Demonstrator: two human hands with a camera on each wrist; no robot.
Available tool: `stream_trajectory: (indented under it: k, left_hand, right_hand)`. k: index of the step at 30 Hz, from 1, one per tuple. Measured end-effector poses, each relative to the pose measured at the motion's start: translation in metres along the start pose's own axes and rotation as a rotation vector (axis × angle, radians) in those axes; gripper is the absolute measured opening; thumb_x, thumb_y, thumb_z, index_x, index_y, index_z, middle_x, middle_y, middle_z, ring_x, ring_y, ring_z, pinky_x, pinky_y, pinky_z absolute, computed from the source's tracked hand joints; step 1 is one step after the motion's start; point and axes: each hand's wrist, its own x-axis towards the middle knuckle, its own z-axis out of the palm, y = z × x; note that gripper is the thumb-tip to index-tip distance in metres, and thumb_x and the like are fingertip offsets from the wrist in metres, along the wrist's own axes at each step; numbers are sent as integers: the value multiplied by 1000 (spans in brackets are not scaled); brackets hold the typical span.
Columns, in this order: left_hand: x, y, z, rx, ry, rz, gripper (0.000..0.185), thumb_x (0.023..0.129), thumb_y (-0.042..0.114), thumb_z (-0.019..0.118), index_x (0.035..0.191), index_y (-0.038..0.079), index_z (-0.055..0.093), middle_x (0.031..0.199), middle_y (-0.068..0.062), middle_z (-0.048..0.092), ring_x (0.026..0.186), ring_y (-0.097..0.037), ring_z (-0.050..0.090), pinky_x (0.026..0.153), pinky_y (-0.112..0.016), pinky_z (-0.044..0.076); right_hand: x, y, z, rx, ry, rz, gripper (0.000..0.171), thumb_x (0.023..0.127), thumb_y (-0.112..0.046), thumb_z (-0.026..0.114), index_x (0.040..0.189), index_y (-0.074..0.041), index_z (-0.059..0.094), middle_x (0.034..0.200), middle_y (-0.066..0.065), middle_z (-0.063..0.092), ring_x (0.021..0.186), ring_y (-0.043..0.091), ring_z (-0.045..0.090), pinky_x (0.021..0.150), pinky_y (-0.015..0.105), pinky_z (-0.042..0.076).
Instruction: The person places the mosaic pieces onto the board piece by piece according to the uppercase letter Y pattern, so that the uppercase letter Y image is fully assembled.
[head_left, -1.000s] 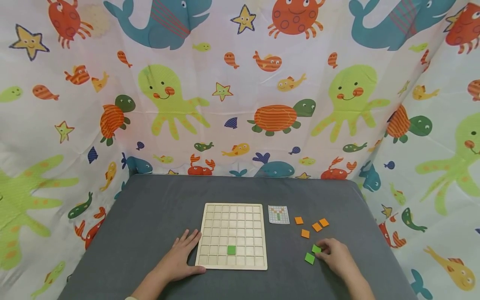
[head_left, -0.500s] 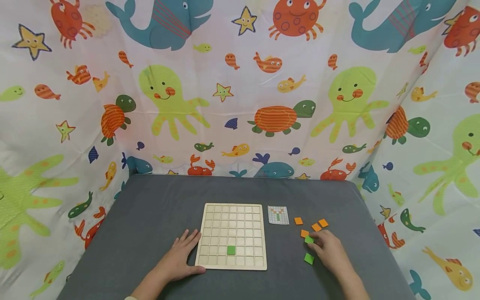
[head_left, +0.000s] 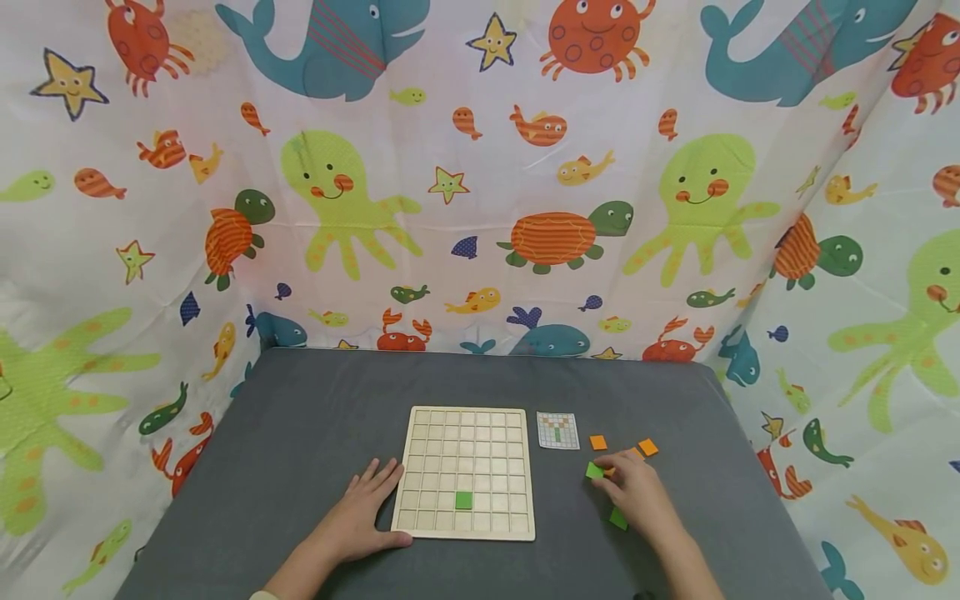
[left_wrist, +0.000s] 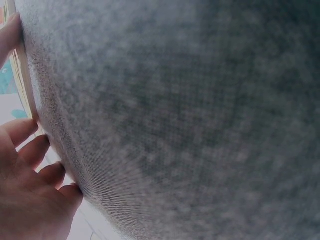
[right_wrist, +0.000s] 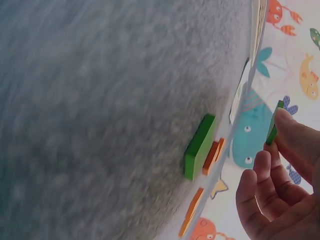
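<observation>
three green tiles (head_left: pixel 463 501), right grip (head_left: pixel 633 490) pinching one; left grip (head_left: pixel 365 510) spread; perhaps four orange (head_left: pixel 597 442)

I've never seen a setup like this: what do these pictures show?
No machine here: these are a person's bare left hand and right hand. The wide picture comes from a camera on the head, the two close ones from a camera on each wrist. On the grey table lie a gridded wooden board with one green square in it, a small printed card, loose orange squares and a loose green square. The left hand touches the board's left edge; the right hand pinches another green square above the table.
</observation>
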Motion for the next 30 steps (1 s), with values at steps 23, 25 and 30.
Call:
stream_trajectory:
  k: [23, 25, 30]
  left_hand:
    - [0, 1, -1, -3, -2, -3, 115, 63, 80, 62, 152, 20, 24, 158, -3, 23, 147, -35, 10, 112, -62, 16]
    - [0, 1, -1, -3, -2, -3, 115, 62, 80, 62, 152, 20, 24, 158, -4, 23, 147, -35, 10, 112, -62, 16]
    - [0, 1, -1, -6, -5, -2, 115, 63, 81, 62, 152, 20, 24, 158, -4, 23, 147, -35, 10, 111, -63, 16]
  right_hand:
    - [13, -34, 19, 25, -23, -21, 25, 73, -20, 82, 96, -20, 73, 94, -4, 64, 73, 7, 53, 64, 27, 46]
    - [14, -36, 21, 37, -18, -47, 25, 73, -20, 83, 96, -20, 73, 93, -6, 64, 73, 6, 55, 64, 27, 47]
    - [15, -41, 26, 47, -30, -53, 25, 73, -21, 83, 96, -23, 73, 90, -9, 61, 72, 5, 53, 63, 27, 45]
